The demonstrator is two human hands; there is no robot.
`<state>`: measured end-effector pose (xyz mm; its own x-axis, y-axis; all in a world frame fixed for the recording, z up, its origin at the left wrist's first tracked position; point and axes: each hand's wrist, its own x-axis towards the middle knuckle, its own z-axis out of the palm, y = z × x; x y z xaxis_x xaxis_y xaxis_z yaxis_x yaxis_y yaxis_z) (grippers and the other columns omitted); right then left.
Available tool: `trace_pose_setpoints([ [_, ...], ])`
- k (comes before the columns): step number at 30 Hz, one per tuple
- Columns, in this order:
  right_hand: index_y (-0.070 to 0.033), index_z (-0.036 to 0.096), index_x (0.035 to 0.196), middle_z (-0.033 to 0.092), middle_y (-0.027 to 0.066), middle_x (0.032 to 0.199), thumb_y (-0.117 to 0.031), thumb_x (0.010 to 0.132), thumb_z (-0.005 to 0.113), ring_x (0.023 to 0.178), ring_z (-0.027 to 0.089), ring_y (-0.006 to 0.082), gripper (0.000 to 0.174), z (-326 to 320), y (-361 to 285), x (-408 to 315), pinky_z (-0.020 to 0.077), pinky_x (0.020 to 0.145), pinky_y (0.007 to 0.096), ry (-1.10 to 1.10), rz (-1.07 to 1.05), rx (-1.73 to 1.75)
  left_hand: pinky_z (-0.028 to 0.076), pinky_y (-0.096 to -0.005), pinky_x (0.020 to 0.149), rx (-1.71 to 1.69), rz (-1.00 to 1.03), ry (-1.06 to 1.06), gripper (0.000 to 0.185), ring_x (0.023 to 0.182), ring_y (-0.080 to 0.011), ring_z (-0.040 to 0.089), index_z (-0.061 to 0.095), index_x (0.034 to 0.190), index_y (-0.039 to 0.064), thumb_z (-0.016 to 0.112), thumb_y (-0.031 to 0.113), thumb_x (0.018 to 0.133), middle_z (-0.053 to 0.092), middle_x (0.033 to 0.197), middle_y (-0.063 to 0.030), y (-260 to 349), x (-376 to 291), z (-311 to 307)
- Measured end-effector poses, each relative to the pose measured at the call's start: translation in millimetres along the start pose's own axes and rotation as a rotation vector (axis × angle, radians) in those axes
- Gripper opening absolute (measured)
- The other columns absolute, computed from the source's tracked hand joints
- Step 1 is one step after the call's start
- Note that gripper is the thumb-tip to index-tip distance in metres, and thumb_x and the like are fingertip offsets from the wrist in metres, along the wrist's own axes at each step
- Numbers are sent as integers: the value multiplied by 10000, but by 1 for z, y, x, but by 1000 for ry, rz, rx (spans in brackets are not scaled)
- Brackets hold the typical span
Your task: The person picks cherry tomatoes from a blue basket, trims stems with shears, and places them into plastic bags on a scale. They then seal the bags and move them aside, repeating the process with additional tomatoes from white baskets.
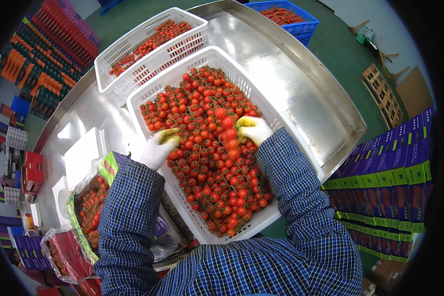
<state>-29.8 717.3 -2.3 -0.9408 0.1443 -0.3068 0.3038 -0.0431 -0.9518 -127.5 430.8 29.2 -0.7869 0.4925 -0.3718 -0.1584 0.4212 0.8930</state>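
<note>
A white perforated plastic crate [299,148], filled with cherry tomatoes on the vine [203,111], lies before me on a steel table. My right hand [255,129], in a white glove with yellow-stained fingertips, holds a vine of cherry tomatoes [229,134] raised above the others and slightly blurred. My left hand [161,147], gloved the same way, is over the crate's left side, its fingers apart and curled beside the tomatoes, holding nothing that I can see. An open carton [74,218] with a green rim and a plastic liner holds more tomatoes at the left.
Behind stands another white crate [151,61] of tomatoes. A blue crate [299,27] with tomatoes is past the steel table's raised edge [318,70]. Stacked purple and green cartons [384,177] rise at the right. White trays [83,155] and a bagged red box [72,255] lie left.
</note>
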Motion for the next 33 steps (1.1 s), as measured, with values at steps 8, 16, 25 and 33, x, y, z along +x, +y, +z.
trace_pose_setpoints([
  [8, -31, 663, 1027, 684, 137, 1002, -69, 811, 546, 914, 655, 259, 249, 25, 13, 54, 518, 815, 383, 154, -145, -322, 518, -423, 891, -954, -175, -433, 587, 1018, -311, 629, 395, 1359, -9, 655, 130, 853, 590, 1198, -194, -6, -74, 95],
  [16, -22, 658, 1110, 614, 207, 1186, -251, 804, 599, 1113, 598, 310, 387, 73, -1, 122, 479, 962, 396, 260, 238, -895, 544, -494, 757, -1229, 1, -331, 744, 901, -389, 649, 260, 1455, 129, 503, 565, 905, 556, 1211, -267, 3, -142, 39],
  [25, -13, 696, 945, 661, 75, 754, -204, 776, 658, 650, 606, 172, 258, 27, 39, 141, 479, 593, 330, 276, 197, -577, 511, -374, 834, -819, 176, 159, 676, 966, -254, 640, 338, 1411, 58, 527, 490, 927, 574, 1221, -188, -54, -235, -126],
  [33, -30, 655, 746, 606, 61, 595, -51, 725, 632, 444, 526, 134, 38, -27, 65, 23, 412, 416, 295, 240, 262, -657, 325, -323, 1084, 436, 106, 465, 788, 1318, -228, 388, 278, 1475, 56, 651, -2, 783, 425, 1417, -137, -151, -270, -277],
])
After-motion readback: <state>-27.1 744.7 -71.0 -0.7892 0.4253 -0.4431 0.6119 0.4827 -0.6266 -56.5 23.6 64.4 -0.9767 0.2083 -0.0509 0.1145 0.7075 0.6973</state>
